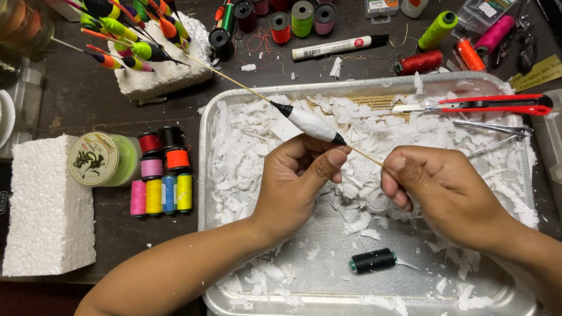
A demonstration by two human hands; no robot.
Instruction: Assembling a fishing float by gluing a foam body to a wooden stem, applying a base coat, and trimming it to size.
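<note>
A white fishing float [310, 123] with black ends sits on a long thin wooden stick that runs up to the left. My left hand [295, 181] pinches the float's lower black end between thumb and fingers. My right hand [439, 184] grips the stick's lower end just to the right. Both hands hover over a metal tray [205, 175] full of white foam shavings [246, 146]. A black thread spool [373, 260] lies in the tray below my hands.
A red utility knife [497, 104] and metal tweezers [494, 130] lie at the tray's top right. Coloured thread spools [161, 187], a green line spool [102, 159] and a foam block [44, 208] sit left. Finished floats stick in foam [167, 64] at top left; a marker [339, 47] lies behind.
</note>
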